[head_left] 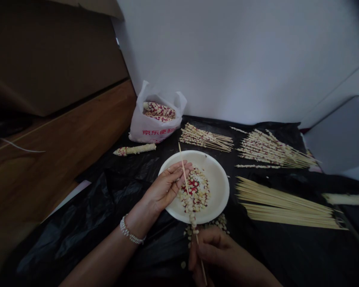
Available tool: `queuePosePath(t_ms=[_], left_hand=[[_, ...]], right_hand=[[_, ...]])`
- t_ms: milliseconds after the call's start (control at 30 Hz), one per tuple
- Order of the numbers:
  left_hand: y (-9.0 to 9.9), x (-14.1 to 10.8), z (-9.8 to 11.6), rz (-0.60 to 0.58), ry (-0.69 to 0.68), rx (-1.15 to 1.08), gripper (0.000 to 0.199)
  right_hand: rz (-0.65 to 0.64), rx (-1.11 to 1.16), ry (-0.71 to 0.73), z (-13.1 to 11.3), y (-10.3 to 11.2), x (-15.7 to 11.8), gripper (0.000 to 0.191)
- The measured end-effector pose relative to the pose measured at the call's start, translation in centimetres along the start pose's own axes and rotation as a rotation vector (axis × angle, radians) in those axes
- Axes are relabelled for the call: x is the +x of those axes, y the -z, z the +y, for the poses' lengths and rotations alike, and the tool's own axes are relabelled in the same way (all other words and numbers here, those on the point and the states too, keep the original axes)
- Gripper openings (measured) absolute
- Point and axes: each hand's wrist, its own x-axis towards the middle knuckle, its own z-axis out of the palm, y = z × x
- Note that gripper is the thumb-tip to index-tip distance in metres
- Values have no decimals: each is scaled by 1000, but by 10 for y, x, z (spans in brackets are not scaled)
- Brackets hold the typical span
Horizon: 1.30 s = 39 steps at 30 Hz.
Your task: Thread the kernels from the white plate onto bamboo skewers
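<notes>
My right hand [214, 251], low in the view, pinches a thin wooden skewer [184, 174] threaded partway with corn kernels. The skewer slants up across a white bowl [223, 191], its bare tip pointing away from me. Over the bowl's left side, my left hand [169, 183] is palm up with its fingers bent round beside the skewer's upper part. Whether some kernels lie in its palm, I cannot tell. Loose yellow and dark red kernels [202, 189] cover part of the bowl's bottom.
Behind the bowl stands a white plastic bag [152, 129] with corn cobs. A partly stripped cob [136, 149] lies at the left. Filled skewers [206, 137] form two piles, the larger [266, 149] further right. Bare skewers [284, 205] lie on black plastic [92, 215].
</notes>
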Motion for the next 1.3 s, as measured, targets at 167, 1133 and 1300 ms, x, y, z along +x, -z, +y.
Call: queuePosePath(t_ms=[167,1133,1300], left_hand=[[1,1,1,-4,0,9,24],[6,8,11,27,-207,-52,26],[7,10,10,23,-237,-48,25]], right_hand=[[5,-108,66,-5,-2,-1,33],[-4,-107,-95,1,-6,-2,22],[-34,-108,-89,5,-4,-3,21]])
